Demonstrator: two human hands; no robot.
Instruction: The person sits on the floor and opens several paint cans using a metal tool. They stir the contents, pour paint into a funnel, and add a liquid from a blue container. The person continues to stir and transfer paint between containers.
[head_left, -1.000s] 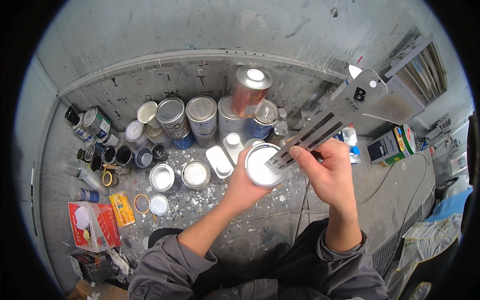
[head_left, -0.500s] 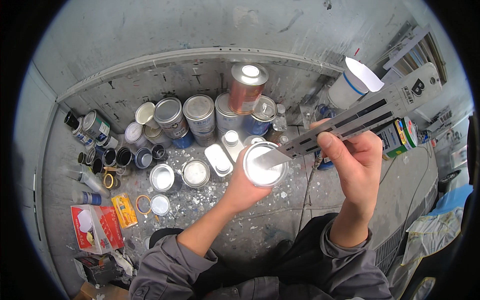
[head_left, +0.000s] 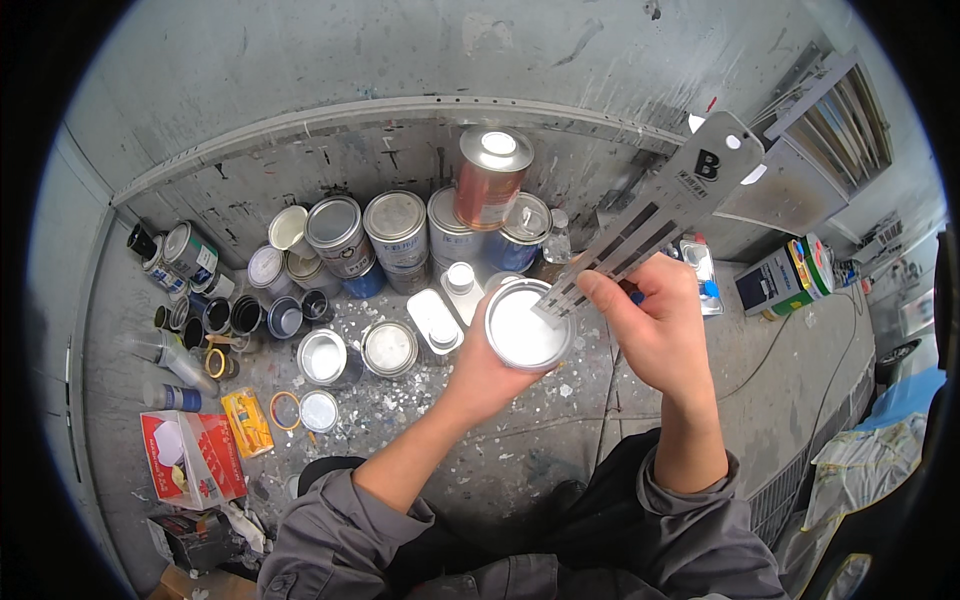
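Note:
My left hand [head_left: 485,375] is closed around a round container [head_left: 556,357] of white liquid, held above the floor. My right hand [head_left: 650,325] grips a long flat metal mixing stick [head_left: 671,200] with dark scale bars and holes near its top, thumb on its face. The stick slants from upper right down into the white liquid [head_left: 520,325], where its lower tip is hidden. Just left of my left hand, two white rectangular containers [head_left: 436,322] with lids stand on the floor.
Several paint cans [head_left: 398,225] line the back wall, one red can [head_left: 492,180] raised. Dark cups [head_left: 247,314], a red box [head_left: 170,455] and a yellow pack [head_left: 247,420] lie left. At right are a rectangular can [head_left: 765,285], cables and sheet-covered objects [head_left: 860,460].
The stick swung down to the right half a second ago and is now back more upright. My right hand moved right, then back left. My left hand and the container have barely moved.

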